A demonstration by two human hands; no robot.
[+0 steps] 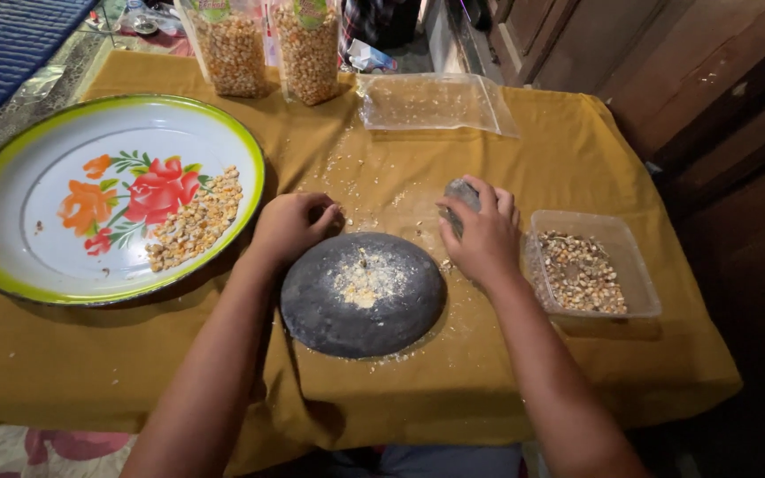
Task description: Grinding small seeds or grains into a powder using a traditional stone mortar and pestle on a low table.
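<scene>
A round dark grinding stone [329, 319] lies on the mustard-yellow cloth, with a small heap of crushed pale kernels [367, 281] on its middle. My left hand [292, 226] rests at the stone's upper left rim, fingers curled shut; whether it holds anything is hidden. My right hand [482, 237] grips a small grey hand stone [460, 196] just above the cloth, to the upper right of the grinding stone. Crumbs lie scattered around the stone.
A large white enamel tray with a green rim [11, 190] and flower print holds corn kernels [195, 221] at left. A clear plastic tub [639, 274] of cracked kernels stands at right. Two bags of corn [232, 49] and a flat clear bag [436, 102] lie at the back.
</scene>
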